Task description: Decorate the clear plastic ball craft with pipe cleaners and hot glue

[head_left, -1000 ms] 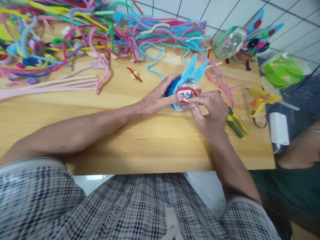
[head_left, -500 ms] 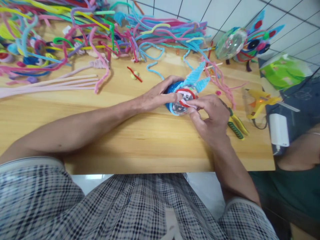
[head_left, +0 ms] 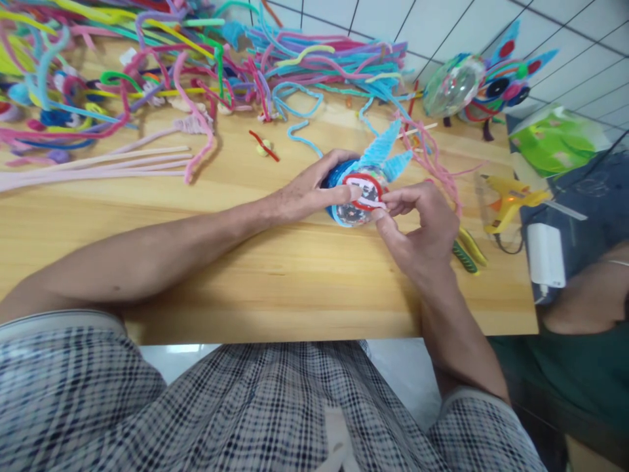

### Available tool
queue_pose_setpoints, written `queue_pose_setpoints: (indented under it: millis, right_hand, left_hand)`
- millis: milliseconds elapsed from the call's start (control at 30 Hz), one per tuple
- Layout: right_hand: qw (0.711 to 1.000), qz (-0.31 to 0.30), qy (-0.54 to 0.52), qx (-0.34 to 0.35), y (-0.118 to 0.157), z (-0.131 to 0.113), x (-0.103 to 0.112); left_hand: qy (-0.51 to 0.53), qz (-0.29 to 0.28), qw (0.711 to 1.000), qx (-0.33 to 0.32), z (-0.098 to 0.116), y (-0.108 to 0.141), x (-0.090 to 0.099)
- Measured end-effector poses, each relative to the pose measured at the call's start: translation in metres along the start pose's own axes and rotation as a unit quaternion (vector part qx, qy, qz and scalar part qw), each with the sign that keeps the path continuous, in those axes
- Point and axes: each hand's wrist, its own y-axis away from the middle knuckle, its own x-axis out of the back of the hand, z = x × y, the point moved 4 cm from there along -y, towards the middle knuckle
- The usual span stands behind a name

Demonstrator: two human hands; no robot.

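Around a clear plastic bottle craft [head_left: 350, 216], wrapped in dark blue pipe cleaner and topped with two light blue ears, my left hand [head_left: 314, 187] is closed. Its thumb presses on the craft's front face, where a red pipe cleaner ring [head_left: 362, 177] lies. Inside the ring's edge runs a pale pink pipe cleaner [head_left: 369, 204]. My right hand [head_left: 417, 226] pinches the end of that pale strip between thumb and forefinger, at the ring's lower right. Green and yellow pliers [head_left: 465, 254] lie just right of my right hand, partly behind it.
Many coloured pipe cleaners [head_left: 324, 59] are heaped along the back. A finished-looking craft with ears [head_left: 496, 88] stands at the back right. A yellow glue gun [head_left: 514, 200], a white power bank [head_left: 546, 255] and a green packet [head_left: 555, 141] are on the right, near another person's arm [head_left: 590, 295].
My right hand has shifted slightly right and covers more of the pliers. The pale strip now lies closer along the ring's lower edge. My left hand keeps its hold.
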Motion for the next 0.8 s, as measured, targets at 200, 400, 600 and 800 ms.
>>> queue_pose_setpoints:
  millis: [200, 400, 600, 800]
  right_hand:
    - [0.999, 0.002, 0.035, 0.020, 0.002, 0.004, -0.002]
    - [0.997, 0.001, 0.023, 0.079, 0.000, 0.002, 0.003]
    - [0.998, -0.036, 0.029, 0.049, 0.002, 0.013, 0.003]
    - [0.997, -0.049, 0.037, 0.042, -0.001, 0.011, 0.006]
  left_hand:
    - [0.019, -0.003, 1.000, 0.005, -0.001, 0.002, 0.000]
    - [0.031, 0.000, 1.000, 0.007, -0.004, 0.002, -0.001]
    - [0.009, -0.001, 1.000, 0.007, -0.002, 0.001, 0.000]
    - [0.014, -0.006, 1.000, 0.002, 0.000, 0.001, 0.000]
